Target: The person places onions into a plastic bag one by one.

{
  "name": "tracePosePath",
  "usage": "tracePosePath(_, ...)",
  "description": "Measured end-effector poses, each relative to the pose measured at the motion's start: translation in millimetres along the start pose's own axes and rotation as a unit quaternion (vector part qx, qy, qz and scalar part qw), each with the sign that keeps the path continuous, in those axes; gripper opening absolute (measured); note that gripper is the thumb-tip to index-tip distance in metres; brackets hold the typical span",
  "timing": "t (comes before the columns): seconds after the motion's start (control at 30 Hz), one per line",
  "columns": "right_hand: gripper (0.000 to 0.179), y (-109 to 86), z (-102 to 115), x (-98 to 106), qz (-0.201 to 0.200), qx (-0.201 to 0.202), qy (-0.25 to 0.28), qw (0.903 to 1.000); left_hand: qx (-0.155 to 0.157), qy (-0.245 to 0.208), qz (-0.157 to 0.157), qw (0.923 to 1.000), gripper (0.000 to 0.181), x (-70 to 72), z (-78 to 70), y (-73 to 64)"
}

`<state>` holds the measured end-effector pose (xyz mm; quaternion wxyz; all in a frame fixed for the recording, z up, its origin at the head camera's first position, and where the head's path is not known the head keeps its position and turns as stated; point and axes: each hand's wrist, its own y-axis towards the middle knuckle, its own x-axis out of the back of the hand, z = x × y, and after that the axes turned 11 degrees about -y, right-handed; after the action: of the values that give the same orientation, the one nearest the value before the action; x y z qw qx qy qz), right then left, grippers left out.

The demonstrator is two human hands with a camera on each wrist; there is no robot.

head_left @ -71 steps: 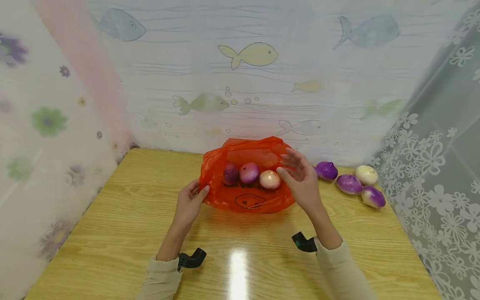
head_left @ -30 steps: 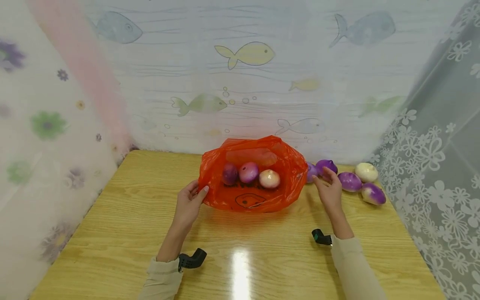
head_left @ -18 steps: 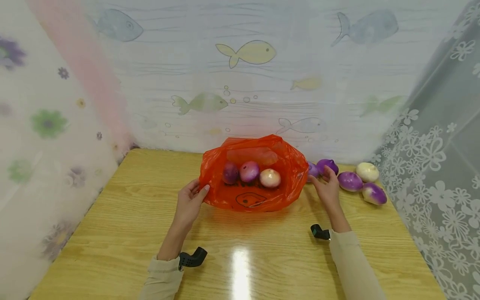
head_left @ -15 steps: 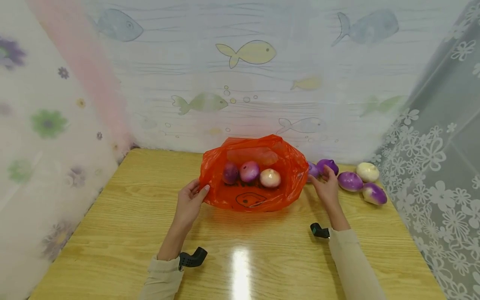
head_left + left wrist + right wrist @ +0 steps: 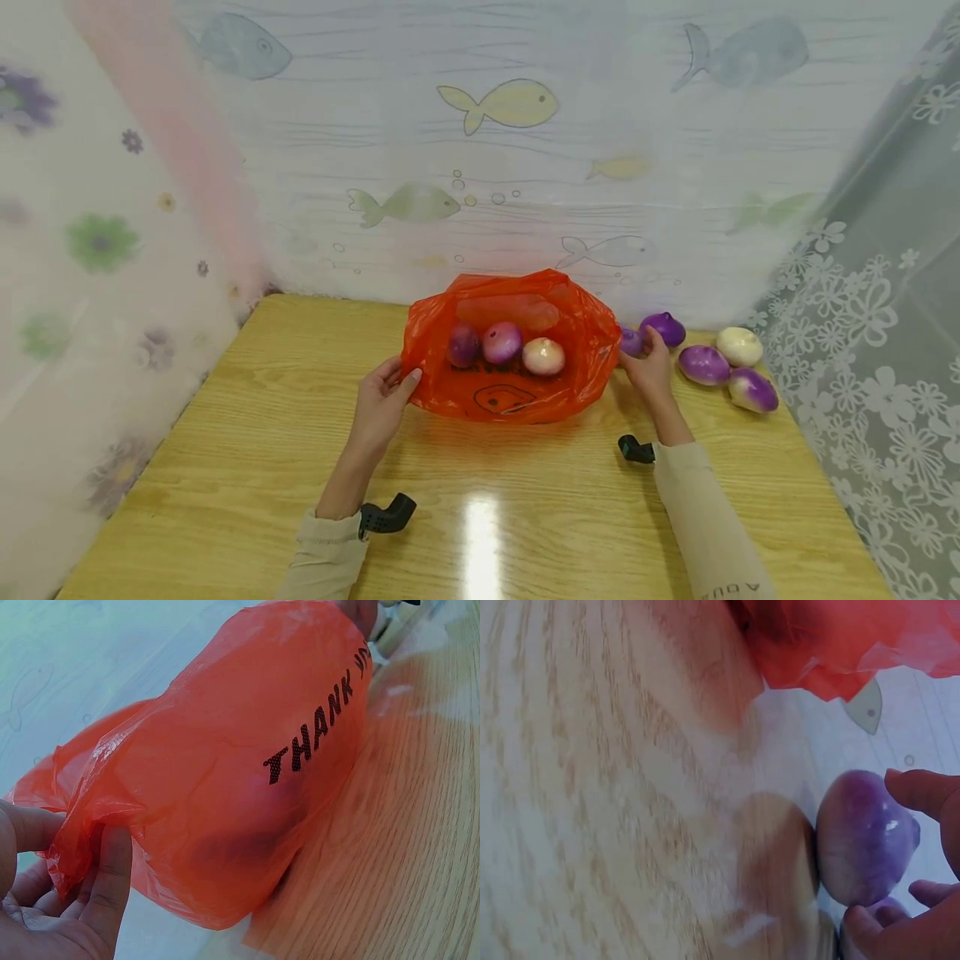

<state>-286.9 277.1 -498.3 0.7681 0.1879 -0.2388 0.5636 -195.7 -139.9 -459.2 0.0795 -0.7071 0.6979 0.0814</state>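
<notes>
A red plastic bag [image 5: 438, 387] lies with its mouth spread toward me, and its black "THANK YOU" print shows in the left wrist view. My left hand [image 5: 378, 408] pinches the bag's left rim between thumb and fingers. Inside rest two purple onions [image 5: 501, 343] and a pale tan onion [image 5: 543, 357]. Just right of the bag, my right hand [image 5: 651, 379] is at a light purple onion [image 5: 631, 341], partly hidden in the head view. The right wrist view shows thumb and fingers on opposite sides of this purple-and-white onion [image 5: 862, 840].
Behind and right of my right hand lie a dark purple onion [image 5: 664, 328], another purple onion [image 5: 704, 365], a white onion [image 5: 739, 346] and a purple-and-white onion [image 5: 752, 390]. A fish-patterned curtain [image 5: 517, 167] borders the wooden table [image 5: 247, 467] at the back.
My right hand left the bag's right side, reached the onions on the right and closed in on the light purple one. The left hand keeps its hold on the bag.
</notes>
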Motion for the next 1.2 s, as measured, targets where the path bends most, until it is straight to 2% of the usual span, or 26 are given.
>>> tracePosePath(0.2,0.084,6.8,-3,-6,0.026,-0.003,-0.038,0.9989,-0.002,-0.002,0.002,1.0000,0.040,-0.4,-1.1,-1.3)
tracePosePath(0.43,0.083,9.1,-4,-11,0.015,0.003,-0.070,0.9974,-0.002,-0.005,0.002,1.0000,0.040,-0.6,-0.2,-0.6)
tracePosePath(0.83,0.082,10.8,-9,-16,0.003,0.015,-0.060,0.9981,-0.002,0.000,0.004,1.0000,0.040,0.3,1.2,-0.2)
tracePosePath(1.2,0.082,3.2,-8,-14,-0.028,0.014,-0.017,0.9994,0.005,-0.005,-0.001,1.0000,0.041,-0.9,0.3,-0.9)
